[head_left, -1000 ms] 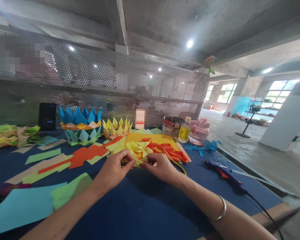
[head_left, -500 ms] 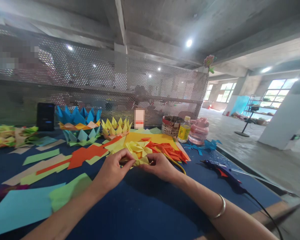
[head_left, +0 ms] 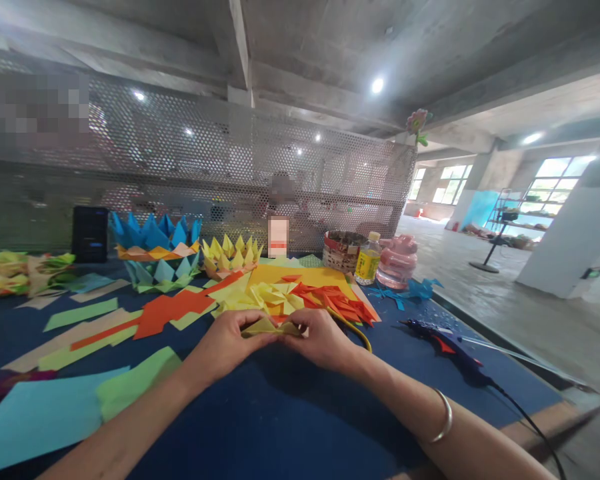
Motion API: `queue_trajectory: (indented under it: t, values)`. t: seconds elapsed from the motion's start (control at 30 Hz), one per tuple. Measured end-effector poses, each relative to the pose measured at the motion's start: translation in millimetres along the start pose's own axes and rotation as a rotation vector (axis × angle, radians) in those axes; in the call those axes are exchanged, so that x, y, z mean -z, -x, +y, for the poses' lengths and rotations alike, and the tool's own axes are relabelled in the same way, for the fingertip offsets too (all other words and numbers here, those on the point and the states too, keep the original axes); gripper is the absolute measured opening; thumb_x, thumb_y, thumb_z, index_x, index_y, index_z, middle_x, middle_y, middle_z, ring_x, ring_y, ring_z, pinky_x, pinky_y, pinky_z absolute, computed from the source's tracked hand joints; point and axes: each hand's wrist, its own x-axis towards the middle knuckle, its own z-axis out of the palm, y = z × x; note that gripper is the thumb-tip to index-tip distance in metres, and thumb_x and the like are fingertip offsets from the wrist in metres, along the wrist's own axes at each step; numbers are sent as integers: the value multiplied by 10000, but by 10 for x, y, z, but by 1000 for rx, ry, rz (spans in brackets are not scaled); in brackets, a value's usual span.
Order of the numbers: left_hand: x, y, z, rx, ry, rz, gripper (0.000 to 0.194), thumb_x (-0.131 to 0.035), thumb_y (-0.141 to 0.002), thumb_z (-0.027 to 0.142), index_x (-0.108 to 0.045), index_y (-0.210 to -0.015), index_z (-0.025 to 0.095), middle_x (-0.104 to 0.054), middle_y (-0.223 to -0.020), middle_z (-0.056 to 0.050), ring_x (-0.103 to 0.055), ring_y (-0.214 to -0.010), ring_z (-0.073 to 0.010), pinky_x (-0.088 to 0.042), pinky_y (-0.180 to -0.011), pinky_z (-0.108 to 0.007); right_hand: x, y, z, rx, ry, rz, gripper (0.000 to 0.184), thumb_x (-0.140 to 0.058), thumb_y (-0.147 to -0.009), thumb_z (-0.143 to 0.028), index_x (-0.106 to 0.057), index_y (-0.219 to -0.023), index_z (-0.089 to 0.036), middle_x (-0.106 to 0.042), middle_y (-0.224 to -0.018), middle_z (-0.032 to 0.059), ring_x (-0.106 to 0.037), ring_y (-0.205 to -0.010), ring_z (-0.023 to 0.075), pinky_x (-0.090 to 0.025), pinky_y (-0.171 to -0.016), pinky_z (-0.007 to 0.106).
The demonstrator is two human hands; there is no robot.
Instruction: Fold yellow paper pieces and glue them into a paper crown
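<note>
Both my hands meet over the blue table, pinching one small folded yellow paper piece between them. My left hand grips its left end with fingers closed. Its right end is held by my right hand, a silver bangle on that forearm. Just behind lie a pile of folded yellow pieces and a pile of folded orange pieces on a yellow sheet.
Blue and yellow paper crowns stand at the back. Loose strips and sheets of green, orange and light blue paper cover the left. A glue gun with cord lies right. A basket, bottle and pink jar stand behind.
My hands have drawn slightly toward me and closer together, lifting the yellow piece clear of the pile; it now shows as a flat folded shape between my fingertips.
</note>
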Motion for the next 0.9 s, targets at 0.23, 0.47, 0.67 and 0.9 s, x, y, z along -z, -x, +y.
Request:
queue_trajectory:
  t: [0.23, 0.47, 0.67, 0.9]
  values:
    - [1, 3, 20, 31, -67, 16, 233, -657, -685, 393, -652, -653, 163, -644, -634, 6, -567, -664, -175, -409, -624, -252, -36, 22, -36, 37, 93, 0, 193, -607, -758, -243, -514, -615, -153, -481, -614, -35, -407, -602, 80, -269, -553, 208]
    - [21, -2, 23, 42, -79, 14, 185, -637, -681, 351, -652, -645, 170, -664, -644, -8, -578, -678, -187, -417, -653, -263, -61, 27, -12, 56, 133, -7, 289, -606, -781, -330, -470, -596, -154, -446, -600, -37, -382, -590, 81, -244, -538, 215]
    - [-1, 17, 60, 55, -93, -17, 196, -637, -685, 359, -671, -649, 169, -684, -641, -12, -600, -672, -194, -423, -643, -267, -62, 42, -25, 44, 177, -16, 148, -603, -754, -214, -523, -646, -153, -494, -652, -21, -411, -618, 88, -253, -556, 221]
    - [22, 3, 12, 66, -55, 80, 265, -643, -682, 418, -664, -629, 159, -636, -591, 8, -568, -616, -178, -414, -584, -260, -4, 46, -77, 30, 99, -9, 260, -602, -771, -361, -461, -666, -169, -466, -641, -32, -396, -594, 88, -258, -535, 223]
